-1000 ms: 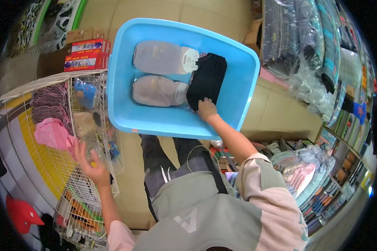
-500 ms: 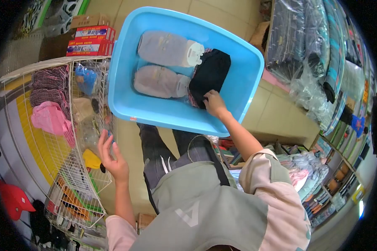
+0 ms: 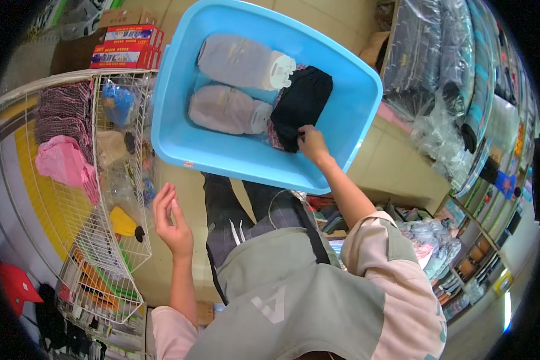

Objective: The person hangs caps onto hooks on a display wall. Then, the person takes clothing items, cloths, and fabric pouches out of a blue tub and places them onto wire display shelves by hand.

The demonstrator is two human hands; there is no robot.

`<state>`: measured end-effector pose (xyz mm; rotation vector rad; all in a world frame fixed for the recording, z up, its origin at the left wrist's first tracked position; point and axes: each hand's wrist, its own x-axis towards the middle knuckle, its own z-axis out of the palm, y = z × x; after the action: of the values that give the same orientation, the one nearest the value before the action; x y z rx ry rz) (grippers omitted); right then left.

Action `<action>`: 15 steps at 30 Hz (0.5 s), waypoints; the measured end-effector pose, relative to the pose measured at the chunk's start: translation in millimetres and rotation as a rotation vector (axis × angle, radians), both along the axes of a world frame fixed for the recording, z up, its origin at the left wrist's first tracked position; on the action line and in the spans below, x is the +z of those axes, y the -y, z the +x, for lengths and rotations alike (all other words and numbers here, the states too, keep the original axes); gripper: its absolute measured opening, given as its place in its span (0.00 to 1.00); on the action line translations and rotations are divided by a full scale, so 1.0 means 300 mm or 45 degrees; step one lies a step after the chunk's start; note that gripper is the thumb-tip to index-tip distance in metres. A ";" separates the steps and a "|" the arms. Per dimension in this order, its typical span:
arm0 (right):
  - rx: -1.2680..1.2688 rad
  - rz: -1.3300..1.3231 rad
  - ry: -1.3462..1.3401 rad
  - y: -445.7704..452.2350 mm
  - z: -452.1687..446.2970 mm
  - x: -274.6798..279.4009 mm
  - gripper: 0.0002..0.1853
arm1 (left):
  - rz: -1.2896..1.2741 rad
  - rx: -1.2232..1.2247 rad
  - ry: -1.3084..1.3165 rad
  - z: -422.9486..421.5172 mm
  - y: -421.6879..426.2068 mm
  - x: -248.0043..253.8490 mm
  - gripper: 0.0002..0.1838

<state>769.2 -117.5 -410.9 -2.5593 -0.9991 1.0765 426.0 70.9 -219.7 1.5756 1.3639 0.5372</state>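
A blue plastic tub [image 3: 189, 147] holds two translucent packages with white tops, the upper package [image 3: 237, 62] and the lower package [image 3: 225, 110], lying on the left. On the right inside it lies a folded black cloth [image 3: 306, 99], with patterned pink fabric [image 3: 275, 137] showing along its edge. My right hand [image 3: 313, 144] reaches over the tub's near rim, its fingers closed on the lower edge of the black cloth. Below and left of the tub, my left hand [image 3: 174, 222] is raised with fingers apart and holds nothing.
At the left stands a white wire rack [image 3: 123, 264] with a pink cloth [image 3: 66, 162] and a yellow item [image 3: 123, 222]. Red boxes [image 3: 126, 48] sit behind it. Plastic-wrapped goods [image 3: 420, 54] are at the upper right, with bagged clothes [image 3: 432, 240] lower right.
My left hand has moved right, away from the wire rack. The tub sits higher in view. My right hand stays at the black cloth, whose lower edge has shifted slightly.
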 end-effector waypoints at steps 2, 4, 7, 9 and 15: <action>0.074 -0.045 -0.003 0.024 -0.014 -0.030 0.26 | -0.007 0.029 0.014 -0.003 0.007 -0.010 0.11; 0.127 -0.145 0.024 -0.001 -0.058 -0.018 0.34 | -0.036 0.033 0.016 0.005 0.014 -0.007 0.11; 0.257 -0.346 0.050 -0.046 -0.089 -0.024 0.39 | -0.058 0.039 0.011 0.016 0.019 -0.003 0.11; 0.292 -0.348 0.104 -0.069 -0.098 -0.022 0.37 | -0.068 0.043 0.004 0.023 0.021 0.001 0.11; 0.314 -0.385 0.221 -0.046 -0.098 -0.118 0.30 | -0.112 0.049 0.020 0.016 0.031 -0.006 0.11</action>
<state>739.8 -103.6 -446.5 -2.8684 -1.3150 1.1599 430.9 61.5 -221.5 1.4740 1.3903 0.5051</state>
